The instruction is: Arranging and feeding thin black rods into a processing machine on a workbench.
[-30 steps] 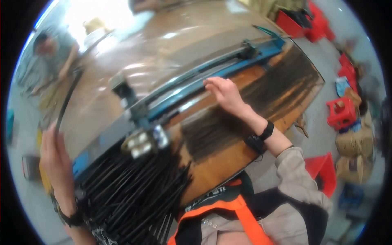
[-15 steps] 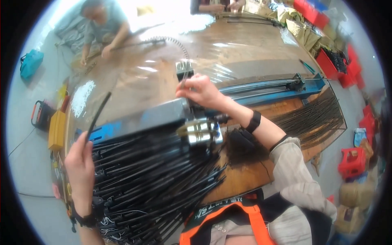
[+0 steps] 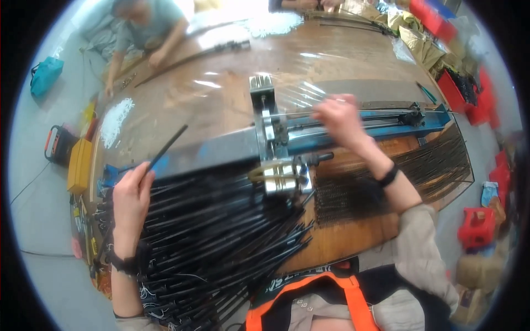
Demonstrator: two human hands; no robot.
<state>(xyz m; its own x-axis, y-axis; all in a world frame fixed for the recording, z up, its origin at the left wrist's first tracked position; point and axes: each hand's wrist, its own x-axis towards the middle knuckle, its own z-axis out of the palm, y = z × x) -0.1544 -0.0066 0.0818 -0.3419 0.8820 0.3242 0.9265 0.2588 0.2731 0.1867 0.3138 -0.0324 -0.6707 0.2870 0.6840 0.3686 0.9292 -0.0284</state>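
My left hand (image 3: 131, 193) is closed around a thin black tube (image 3: 168, 148) that slants up to the right, above the left part of a blue and grey bench fixture (image 3: 212, 148). Fingers closed, my right hand (image 3: 339, 118) is over the fixture's blue rail section (image 3: 367, 128), blurred by motion. A thin pale line runs at its fingers, but I cannot make out what they hold. Between my hands stands a metal clamp unit (image 3: 269, 129) with shiny blocks at both ends. Below the fixture lie many long black rods (image 3: 210, 215), fanned toward me.
Long thin dark coiled pieces (image 3: 381, 190) lie on the wooden board at right. White small parts (image 3: 117, 120) are piled on the far-left tabletop. Across the table a person (image 3: 149, 33) works at long dark pieces. Red bins (image 3: 455, 91) and a yellow box (image 3: 80, 165) flank the table.
My right hand has moved right, away from the clamp unit; the coil spring that arched from its fingers no longer shows. My left hand, with the black tube, has shifted right.
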